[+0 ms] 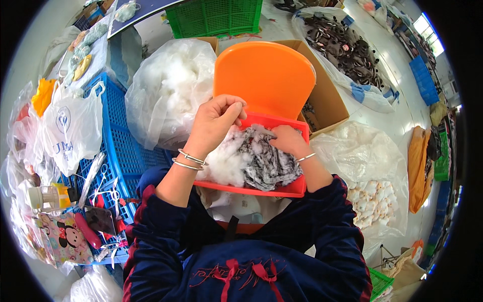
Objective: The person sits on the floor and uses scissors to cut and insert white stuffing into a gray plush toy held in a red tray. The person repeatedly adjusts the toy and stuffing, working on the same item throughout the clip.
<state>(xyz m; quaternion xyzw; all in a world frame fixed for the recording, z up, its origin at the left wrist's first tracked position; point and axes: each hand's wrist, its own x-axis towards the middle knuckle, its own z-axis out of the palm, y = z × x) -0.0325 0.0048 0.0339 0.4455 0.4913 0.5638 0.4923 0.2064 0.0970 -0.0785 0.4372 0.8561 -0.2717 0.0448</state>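
A red tray (298, 189) sits in front of me, with white fluffy stuffing (221, 163) in its left part. Beside the stuffing, on the right, lies a heap of grey and black fabric pieces (264, 163). My left hand (217, 120) is raised over the tray's far left side, its fingers curled and the thumb pressed to them; what is pinched there, if anything, is too small to make out. At the right end, my right hand (289, 139) reaches into the fabric heap, touching it, and its fingertips are hidden.
An orange chair (264, 75) stands just beyond the tray, before a cardboard box (329, 103). At left are a clear bag of stuffing (173, 90) and a blue crate (118, 131) with scissors (114, 194). Bags of dark pieces (342, 50) and pale pieces (375, 201) lie right.
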